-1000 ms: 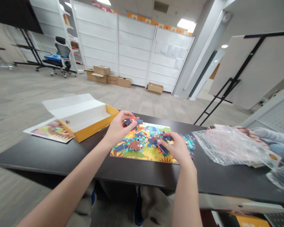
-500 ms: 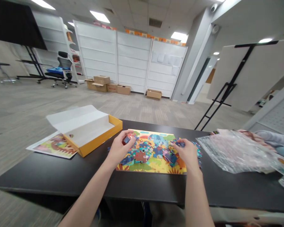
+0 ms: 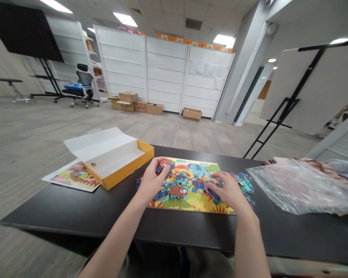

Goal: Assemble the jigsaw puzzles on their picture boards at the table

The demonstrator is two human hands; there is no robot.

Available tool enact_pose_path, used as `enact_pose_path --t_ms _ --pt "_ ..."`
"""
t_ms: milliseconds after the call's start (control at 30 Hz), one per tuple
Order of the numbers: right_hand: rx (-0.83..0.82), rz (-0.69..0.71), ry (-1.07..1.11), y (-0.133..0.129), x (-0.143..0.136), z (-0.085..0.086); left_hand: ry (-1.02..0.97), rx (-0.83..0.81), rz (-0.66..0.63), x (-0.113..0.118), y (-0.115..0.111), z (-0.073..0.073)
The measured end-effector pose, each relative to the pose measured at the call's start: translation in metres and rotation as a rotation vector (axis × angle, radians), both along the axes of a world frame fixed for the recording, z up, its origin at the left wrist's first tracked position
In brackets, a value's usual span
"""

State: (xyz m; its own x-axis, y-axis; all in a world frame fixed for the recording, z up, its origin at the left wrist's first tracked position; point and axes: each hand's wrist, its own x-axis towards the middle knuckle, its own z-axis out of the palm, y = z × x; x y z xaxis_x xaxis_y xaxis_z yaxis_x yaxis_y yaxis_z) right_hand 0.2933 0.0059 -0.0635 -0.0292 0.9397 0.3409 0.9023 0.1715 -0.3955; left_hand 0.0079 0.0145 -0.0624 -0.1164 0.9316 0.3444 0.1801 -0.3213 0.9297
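My left hand (image 3: 153, 178) grips a red and dark blue jigsaw piece (image 3: 162, 166) between thumb and fingers, over the left part of a bright picture board (image 3: 188, 203). My right hand (image 3: 226, 188) is over the board's right part, thumb and fingers apart. Its fingertips reach a dark blue cluster of jigsaw pieces (image 3: 213, 196), partly hidden below them. Between the hands lie many loose pieces, among them a brown one (image 3: 177, 191). More blue-green pieces (image 3: 245, 182) spread past the board's right edge, beside my right wrist.
An opened yellow box (image 3: 127, 166) with a white inside stands at the left of the black table (image 3: 104, 216). A printed picture sheet (image 3: 75, 178) lies partly under it. To the right are clear plastic bags (image 3: 301, 187) and folded cloth (image 3: 340, 168).
My right hand has shifted from the pieces at the board's right edge inward to the dark blue cluster, its fingers spreading. My left hand still holds its piece. The view has turned slightly left.
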Motion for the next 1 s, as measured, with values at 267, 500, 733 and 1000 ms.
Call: enact_pose_path --t_ms 267,500,733,1000 --pt "-0.175 0.165 -0.069 -0.005 0.002 0.001 0.006 0.025 -0.064 -0.002 -0.006 -0.005" --pt "-0.146 0.082 -0.035 -0.003 0.025 -0.005 -0.039 0.004 -0.068 -0.009 -0.009 -0.011" --pt "-0.143 -0.027 -0.092 0.000 0.044 -0.015 -0.108 -0.028 -0.082 -0.009 -0.012 -0.007" --pt "-0.071 -0.161 -0.167 0.002 0.049 -0.021 -0.156 -0.049 -0.104 -0.010 -0.014 -0.004"
